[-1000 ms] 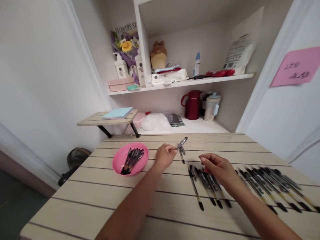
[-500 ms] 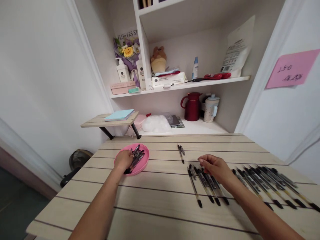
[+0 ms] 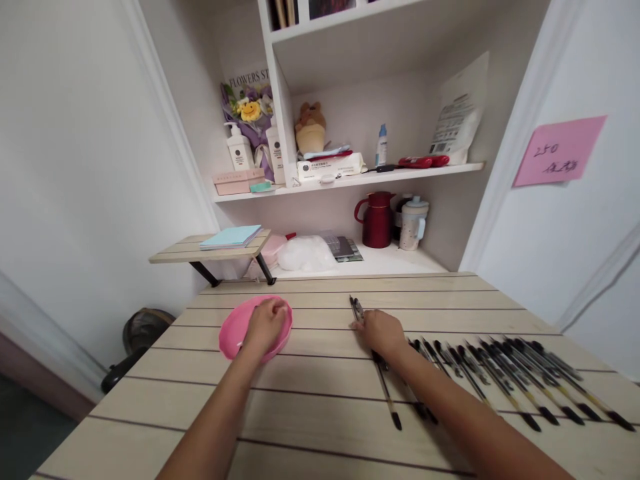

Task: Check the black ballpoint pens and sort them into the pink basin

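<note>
Since half a second ago, the right hand (image 3: 383, 331) has slid away from the long row of pens (image 3: 500, 373) toward the pink dish (image 3: 229, 333). It now rests at the near end of two loose pens (image 3: 355, 308), which lie on the table (image 3: 320, 407) well to the right of the dish. The left hand (image 3: 266, 325) has stayed on the dish, palm down, and covers whatever lies inside. Its fingers are curled, but I cannot tell whether they are clamped on anything. The right hand's fingertips touch the loose pens, though whether they have closed on them is hidden. The step in hand looks like gathering pens by the dish. Lifting the loose pair would call for a firm pinch.
</note>
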### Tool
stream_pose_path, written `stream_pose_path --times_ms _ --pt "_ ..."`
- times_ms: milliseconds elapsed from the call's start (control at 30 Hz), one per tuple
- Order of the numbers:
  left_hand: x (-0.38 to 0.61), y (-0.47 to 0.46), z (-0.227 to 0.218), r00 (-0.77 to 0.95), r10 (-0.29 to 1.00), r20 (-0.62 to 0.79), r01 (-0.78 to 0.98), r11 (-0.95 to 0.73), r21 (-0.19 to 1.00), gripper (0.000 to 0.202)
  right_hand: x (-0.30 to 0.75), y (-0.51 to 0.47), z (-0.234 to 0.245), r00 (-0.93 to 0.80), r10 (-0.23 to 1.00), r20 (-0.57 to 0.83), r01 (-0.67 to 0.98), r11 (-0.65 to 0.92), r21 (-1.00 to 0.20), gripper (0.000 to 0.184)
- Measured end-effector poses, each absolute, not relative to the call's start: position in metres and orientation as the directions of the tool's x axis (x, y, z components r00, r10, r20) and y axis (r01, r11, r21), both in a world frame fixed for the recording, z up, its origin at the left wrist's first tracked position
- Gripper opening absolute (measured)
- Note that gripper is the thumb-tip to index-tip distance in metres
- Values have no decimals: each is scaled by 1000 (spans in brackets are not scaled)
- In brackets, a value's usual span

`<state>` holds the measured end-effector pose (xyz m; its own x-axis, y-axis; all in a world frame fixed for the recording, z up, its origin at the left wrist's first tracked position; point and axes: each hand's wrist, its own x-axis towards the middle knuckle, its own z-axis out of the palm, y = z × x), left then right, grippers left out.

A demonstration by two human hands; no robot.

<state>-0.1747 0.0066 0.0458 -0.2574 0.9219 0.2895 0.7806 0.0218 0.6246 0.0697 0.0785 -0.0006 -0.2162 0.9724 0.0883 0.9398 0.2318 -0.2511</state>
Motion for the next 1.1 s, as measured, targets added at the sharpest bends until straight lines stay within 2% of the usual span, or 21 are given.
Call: stream_pose_path --times_ms 33,100,167,233,300,400,467,533,667,800,967,1100 --pt "-161 8 42 -232 941 247 672 -29 740 20 65 80 -1 -215 973 82 942 229 -244 31" --pt "-133 13 31 -198 975 96 412 -6 911 25 58 82 -1 -209 975 78 944 222 -245 29" --pt "-108 18 17 -135 988 -73 142 92 986 33 53 80 0 -205 976 76 943 217 -250 29" --pt "-89 24 5 -110 978 -176 -120 163 979 34 49 72 3 -208 975 73 940 220 -260 30" --pt "-77 32 -3 -81 970 -231 -298 197 934 30 44 60 6 -252 964 82 918 265 -294 31" --pt "-70 41 -11 -65 961 -268 -464 208 861 25 43 46 6 -380 920 101 834 387 -392 27" --pt "-69 43 -16 -65 957 -283 -501 214 838 23 51 48 5 -421 902 101 788 418 -452 21" --pt "-71 43 -21 -52 951 -303 -524 232 819 23 64 61 4 -356 927 113 803 366 -471 18" --pt "-73 42 -27 -27 950 -311 -537 249 806 24 85 98 1 -120 982 144 899 170 -404 32" --pt "-71 41 -28 -6 959 -283 -521 239 820 28 74 115 -7 -106 989 108 907 140 -397 40" --pt "-67 38 -28 10 974 -228 -418 212 884 38 56 115 -16 -78 993 92 898 110 -426 29" --pt "-64 36 -28 42 981 -190 -311 194 930 38 73 113 -16 -56 994 95 865 96 -492 29"
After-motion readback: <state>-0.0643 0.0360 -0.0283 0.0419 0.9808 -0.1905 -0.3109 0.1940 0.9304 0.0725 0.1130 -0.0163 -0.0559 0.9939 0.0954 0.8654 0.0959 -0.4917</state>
